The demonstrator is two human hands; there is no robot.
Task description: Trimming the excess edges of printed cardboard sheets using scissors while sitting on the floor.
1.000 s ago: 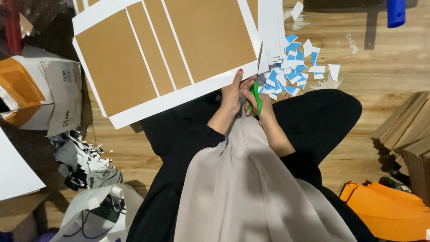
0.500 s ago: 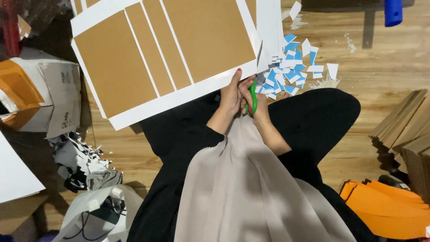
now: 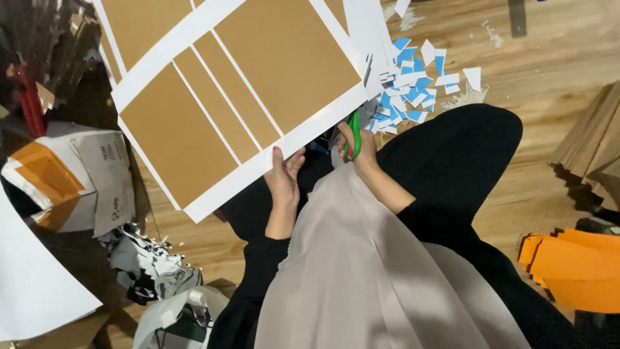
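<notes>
The large stiff white sheet printed with brown rectangular panels lies tilted over the lap, its lower white edge pinched by the left hand. The right hand is closed through green-handled scissors at that edge. Cutting looks underway; next calls for a straight line along the margin. Glossy blue-and-white paper offcuts litter the wooden floor

left hand: fingers pinched, arm raised | right hand: fingers curled closed
</notes>
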